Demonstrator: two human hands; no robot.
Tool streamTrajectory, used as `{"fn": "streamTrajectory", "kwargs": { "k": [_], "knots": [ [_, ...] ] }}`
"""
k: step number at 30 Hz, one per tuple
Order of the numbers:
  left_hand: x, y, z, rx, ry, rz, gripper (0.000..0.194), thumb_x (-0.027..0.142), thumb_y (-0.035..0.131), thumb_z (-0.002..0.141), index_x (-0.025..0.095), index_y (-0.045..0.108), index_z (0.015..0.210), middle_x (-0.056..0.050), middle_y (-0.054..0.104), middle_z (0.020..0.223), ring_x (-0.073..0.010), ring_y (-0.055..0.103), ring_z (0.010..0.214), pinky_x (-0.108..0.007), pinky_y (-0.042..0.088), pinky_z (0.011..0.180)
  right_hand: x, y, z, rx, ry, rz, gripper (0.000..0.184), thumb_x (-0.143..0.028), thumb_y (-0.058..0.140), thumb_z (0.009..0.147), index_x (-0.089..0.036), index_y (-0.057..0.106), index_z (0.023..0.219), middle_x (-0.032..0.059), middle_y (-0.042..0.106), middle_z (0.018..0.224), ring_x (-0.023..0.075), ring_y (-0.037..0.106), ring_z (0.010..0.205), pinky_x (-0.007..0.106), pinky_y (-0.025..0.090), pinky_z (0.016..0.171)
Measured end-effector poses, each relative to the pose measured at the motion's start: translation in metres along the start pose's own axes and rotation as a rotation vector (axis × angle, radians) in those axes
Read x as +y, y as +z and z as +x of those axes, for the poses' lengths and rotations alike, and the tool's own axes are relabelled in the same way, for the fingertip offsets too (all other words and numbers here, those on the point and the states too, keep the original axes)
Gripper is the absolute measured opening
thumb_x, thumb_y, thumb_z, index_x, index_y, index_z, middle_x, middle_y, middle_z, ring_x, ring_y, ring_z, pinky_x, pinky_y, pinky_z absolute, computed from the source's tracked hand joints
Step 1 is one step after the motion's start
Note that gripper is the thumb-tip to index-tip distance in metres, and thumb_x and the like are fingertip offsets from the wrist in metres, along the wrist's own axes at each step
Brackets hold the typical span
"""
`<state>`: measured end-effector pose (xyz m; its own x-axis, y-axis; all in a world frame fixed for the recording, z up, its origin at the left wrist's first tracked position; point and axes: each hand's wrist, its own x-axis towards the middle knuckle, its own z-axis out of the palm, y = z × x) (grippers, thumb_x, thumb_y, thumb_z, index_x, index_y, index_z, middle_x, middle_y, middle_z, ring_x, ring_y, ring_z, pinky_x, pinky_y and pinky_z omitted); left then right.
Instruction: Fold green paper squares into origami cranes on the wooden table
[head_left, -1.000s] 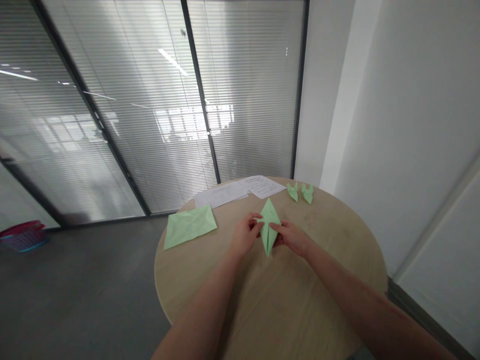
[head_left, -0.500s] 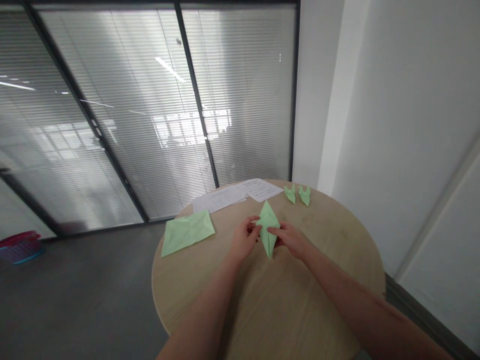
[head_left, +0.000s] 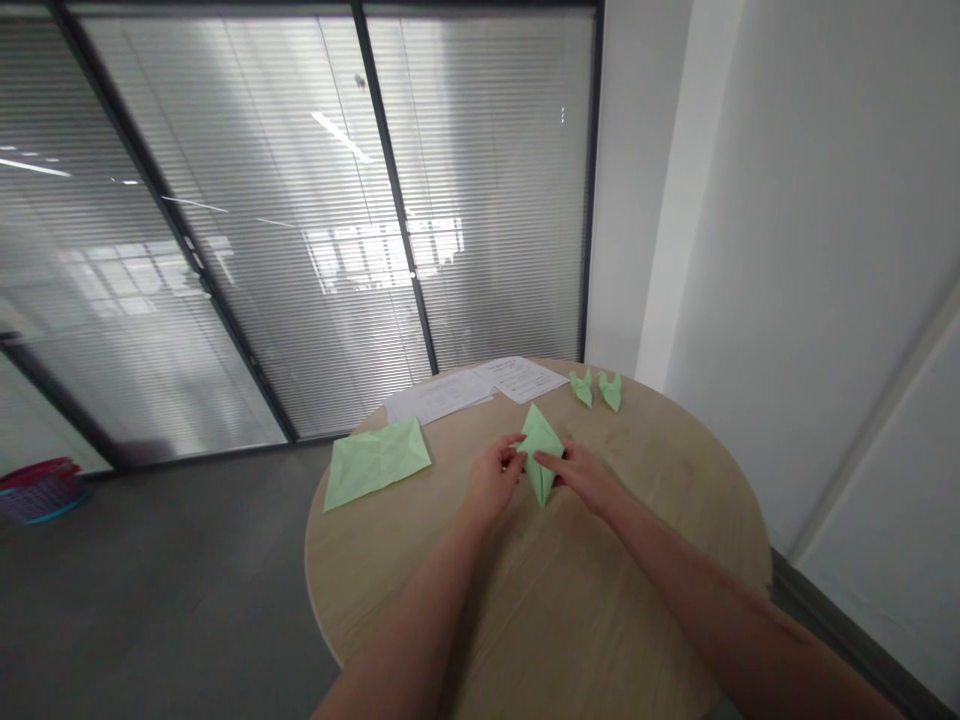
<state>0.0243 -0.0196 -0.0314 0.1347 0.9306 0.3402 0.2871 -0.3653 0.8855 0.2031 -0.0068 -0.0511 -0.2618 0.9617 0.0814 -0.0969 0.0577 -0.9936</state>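
A green paper (head_left: 541,450) folded into a narrow kite shape lies on the round wooden table (head_left: 570,610) in front of me. My left hand (head_left: 495,478) pinches its left edge with closed fingers. Touching the paper's right edge is my right hand (head_left: 585,478), fingers pressed down on the fold. The paper's tips point away from me and toward me.
A flat creased green sheet (head_left: 377,460) lies at the table's left. White printed sheets (head_left: 480,388) sit at the far edge. Two small folded green paper figures (head_left: 598,388) stand at the far right. A glass wall with blinds is behind; a red basket (head_left: 37,488) is on the floor.
The folded paper looks slightly narrower and shorter at its top as both hands press it; the hands have stayed in nearly the same place.
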Motion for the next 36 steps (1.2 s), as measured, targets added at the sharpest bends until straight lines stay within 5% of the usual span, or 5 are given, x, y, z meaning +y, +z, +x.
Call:
{"fn": "streamTrajectory", "kwargs": {
  "k": [9,18,24,29,36],
  "knots": [
    [-0.001,0.001,0.004,-0.015,-0.089,-0.218,0.032,0.038,0.074,0.078,0.016,0.072,0.102,-0.005,0.071,0.082,-0.0176,0.064,0.07,-0.029,0.054,0.062,0.007,0.0,0.0,-0.087,0.02,0.004,0.063,-0.055,0.08,0.069,-0.013,0.065,0.114,0.0106,0.071,0.099,0.0197,0.068,0.08,0.032,0.058,0.066],
    [0.004,0.0,-0.001,-0.081,-0.015,-0.163,0.019,0.024,0.062,0.08,0.016,0.079,0.087,-0.009,0.072,0.091,-0.0191,0.064,0.075,-0.03,0.053,0.065,0.003,0.002,-0.003,-0.105,0.041,0.079,0.058,-0.052,0.081,0.07,-0.012,0.066,0.109,0.013,0.071,0.1,0.0218,0.07,0.081,0.032,0.059,0.067],
    [0.008,-0.002,-0.003,-0.109,0.003,-0.093,0.028,0.039,0.062,0.087,0.018,0.079,0.09,-0.01,0.071,0.097,-0.0219,0.065,0.081,-0.031,0.054,0.065,0.001,0.004,-0.005,-0.108,0.044,0.083,0.052,-0.048,0.078,0.071,-0.011,0.068,0.107,0.012,0.072,0.096,0.0194,0.069,0.077,0.03,0.058,0.066],
    [0.0,-0.003,0.002,-0.03,0.043,0.027,0.017,0.032,0.07,0.08,0.02,0.079,0.088,-0.008,0.073,0.089,-0.0233,0.065,0.085,-0.033,0.052,0.074,0.002,0.003,-0.003,-0.095,0.048,0.104,0.048,-0.039,0.08,0.068,-0.011,0.068,0.105,0.0093,0.07,0.091,0.0164,0.065,0.073,0.028,0.057,0.064],
    [0.0,-0.008,0.004,0.084,0.081,0.083,0.019,0.024,0.069,0.075,0.019,0.074,0.092,-0.004,0.07,0.082,-0.0189,0.06,0.073,-0.03,0.048,0.069,-0.003,-0.002,-0.004,-0.244,0.122,0.312,0.044,-0.03,0.083,0.066,-0.011,0.066,0.103,0.0087,0.07,0.095,0.0166,0.068,0.077,0.03,0.059,0.07]
  ]
}}
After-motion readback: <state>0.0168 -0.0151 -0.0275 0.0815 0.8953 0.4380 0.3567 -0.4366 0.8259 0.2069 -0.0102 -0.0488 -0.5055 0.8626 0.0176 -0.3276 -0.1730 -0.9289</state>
